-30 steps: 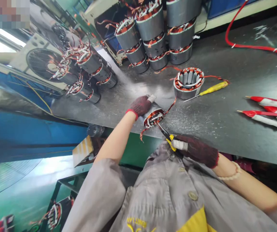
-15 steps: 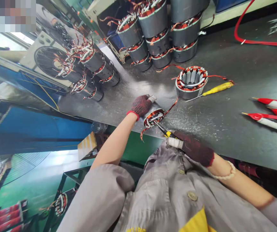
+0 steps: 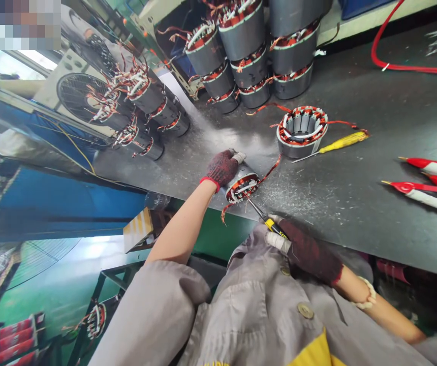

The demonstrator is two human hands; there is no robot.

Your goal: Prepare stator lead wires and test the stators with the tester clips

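My left hand [image 3: 224, 166], in a dark red knit glove with taped fingers, is closed over the side of a small motor stator [image 3: 243, 187]. The stator lies tilted on the bench near its front edge, its wound end facing me, orange-red leads hanging out. In my gloved right hand [image 3: 285, 236] is a screwdriver [image 3: 270, 224] with a yellow-and-black handle, gripped in the fingers. The slim metal tip points at the stator's winding end; whether it touches is too small to tell. Part of the handle is hidden by the right fingers.
Another stator [image 3: 302, 133] stands upright on the bench [image 3: 355, 203], beside a yellow-handled pick [image 3: 342, 142]. Red-and-white tools [image 3: 416, 189] lie at right. Stacked stators [image 3: 241, 51] stand behind, with more stacks [image 3: 150, 107] at left. A red cable [image 3: 405, 67] crosses the back right.
My right hand has drawn slightly back and right with the screwdriver, showing more of its shaft and handle. The left hand and the stator stay almost where they were.
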